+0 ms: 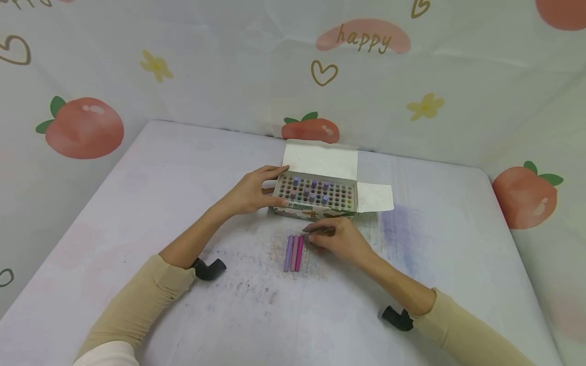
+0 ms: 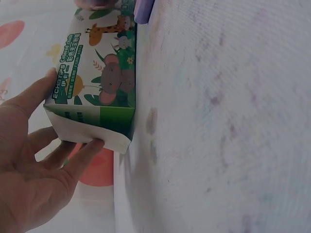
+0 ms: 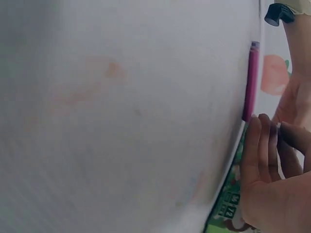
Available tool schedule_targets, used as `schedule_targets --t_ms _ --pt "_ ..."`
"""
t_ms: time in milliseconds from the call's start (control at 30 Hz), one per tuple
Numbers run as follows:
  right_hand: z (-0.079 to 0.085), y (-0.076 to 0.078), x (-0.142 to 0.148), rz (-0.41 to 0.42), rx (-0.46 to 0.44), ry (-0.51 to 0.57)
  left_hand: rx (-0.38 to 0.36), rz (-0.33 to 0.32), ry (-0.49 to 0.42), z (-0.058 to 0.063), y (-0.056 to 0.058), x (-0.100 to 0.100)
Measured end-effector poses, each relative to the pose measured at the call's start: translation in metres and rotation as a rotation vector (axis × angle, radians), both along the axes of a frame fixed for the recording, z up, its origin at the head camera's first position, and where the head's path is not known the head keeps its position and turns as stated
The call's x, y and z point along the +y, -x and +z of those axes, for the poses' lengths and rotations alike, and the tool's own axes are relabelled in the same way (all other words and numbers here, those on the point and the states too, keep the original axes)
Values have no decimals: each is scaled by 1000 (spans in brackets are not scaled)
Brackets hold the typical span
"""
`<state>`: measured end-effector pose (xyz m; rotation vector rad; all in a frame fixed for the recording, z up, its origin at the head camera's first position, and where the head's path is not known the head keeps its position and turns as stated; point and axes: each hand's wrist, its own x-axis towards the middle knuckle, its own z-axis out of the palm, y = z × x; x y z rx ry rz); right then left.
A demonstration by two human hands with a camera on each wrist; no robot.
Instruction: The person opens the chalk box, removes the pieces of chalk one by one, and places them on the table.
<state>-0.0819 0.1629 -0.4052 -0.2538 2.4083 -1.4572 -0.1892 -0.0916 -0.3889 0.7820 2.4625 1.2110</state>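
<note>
My left hand (image 1: 252,192) grips the left end of an opened cardboard chalk box (image 1: 316,212). In the left wrist view the thumb lies at the box's printed front edge and fingers touch the white end flap (image 2: 92,133). Inside, several purple and mauve chalks (image 1: 314,183) stand upright in a tray full of holes. Just in front of the box, a lilac chalk (image 1: 288,254), a mauve chalk (image 1: 294,254) and a magenta chalk (image 1: 299,252) lie side by side. My right hand (image 1: 343,241) hovers beside their far ends, fingers loosely bent, with no chalk visible in it.
The raised lid (image 1: 320,158) leans back near the wall cloth, and a side flap (image 1: 375,197) sticks out to the right. Chalk dust marks the white tabletop (image 1: 247,300). Black wrist mounts (image 1: 210,269) sit under both forearms.
</note>
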Motion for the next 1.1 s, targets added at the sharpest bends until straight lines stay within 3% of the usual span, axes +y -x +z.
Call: schedule_targets --t_ms 467,800,1100 --pt "18 9 7 61 92 150 -56 5 -71 -1 0 1" --pt "42 22 14 58 169 92 -48 3 -73 -1 1 2" --pt "48 28 25 27 211 52 -52 10 -77 -2 0 2"
